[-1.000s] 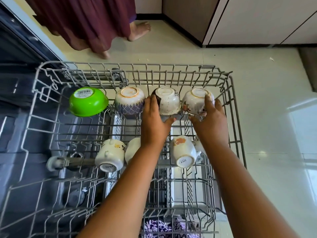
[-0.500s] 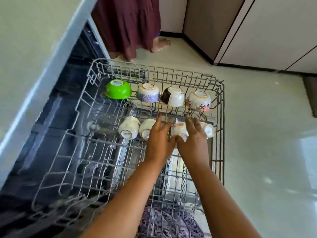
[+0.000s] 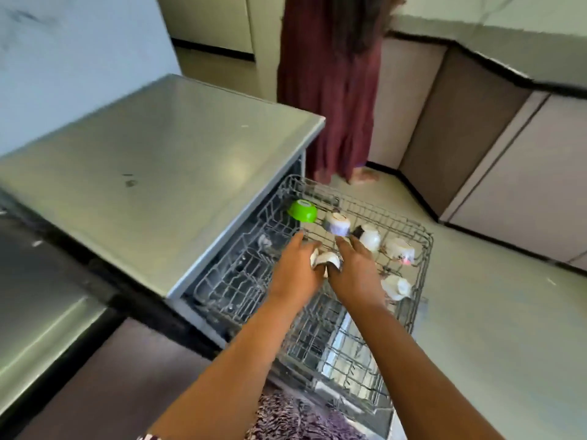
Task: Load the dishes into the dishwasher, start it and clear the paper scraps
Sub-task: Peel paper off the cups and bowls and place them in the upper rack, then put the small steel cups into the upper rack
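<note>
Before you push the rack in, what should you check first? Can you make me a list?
1. Dishwasher rack pulled out: ok.
2. Green bowl upside down: ok.
3. Purple-patterned cup bottom up: ok.
4. White cup between the left hand and right hand seated properly: cannot tell, the hands cover most of it.
5. Hands clear of the rack: not ok, both are over it.

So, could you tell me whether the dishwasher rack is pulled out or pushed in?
Pulled out: the rack juts beyond the dishwasher front, over the floor.
</note>
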